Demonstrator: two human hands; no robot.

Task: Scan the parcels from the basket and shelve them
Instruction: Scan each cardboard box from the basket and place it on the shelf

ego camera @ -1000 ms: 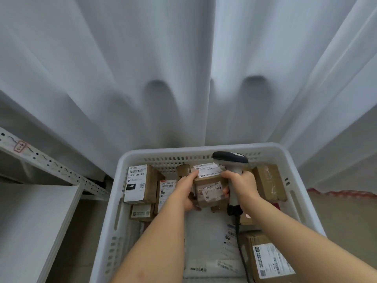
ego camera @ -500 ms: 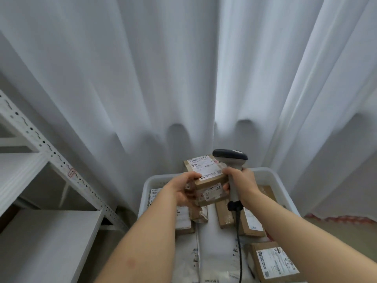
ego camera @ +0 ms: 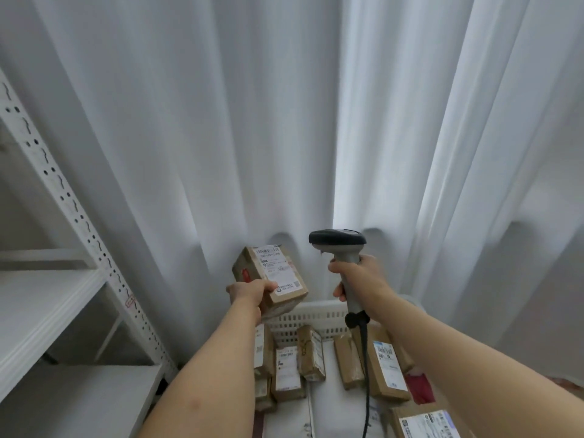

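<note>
A small brown cardboard parcel (ego camera: 270,278) is held up in the left hand (ego camera: 249,292), whose fingers are curled around the parcel's lower left edge. The parcel is tilted, and its white shipping label (ego camera: 278,268) is turned upward and towards the camera. A red mark is visible on the parcel's left face.

A handheld barcode scanner (ego camera: 343,260) is gripped by the right hand (ego camera: 360,275), the fingers being wrapped around the grey handle. The dark scanner head is positioned just to the right of the parcel, at about the height of its top edge, and is not in contact with it. A black cable (ego camera: 366,374) is seen to hang from the base of the handle down towards the basket.

The white perforated basket (ego camera: 311,314) is located below both hands. Several further brown parcels (ego camera: 311,352) are contained in it, some standing on edge, together with a box bearing a white label (ego camera: 384,365) and a red item (ego camera: 418,387) at the right side. A labelled box (ego camera: 426,422) is partly shown at the lower right.

A white metal shelving unit (ego camera: 47,305) with a perforated upright is situated at the left. A white curtain (ego camera: 284,121) is hung behind the basket
</note>
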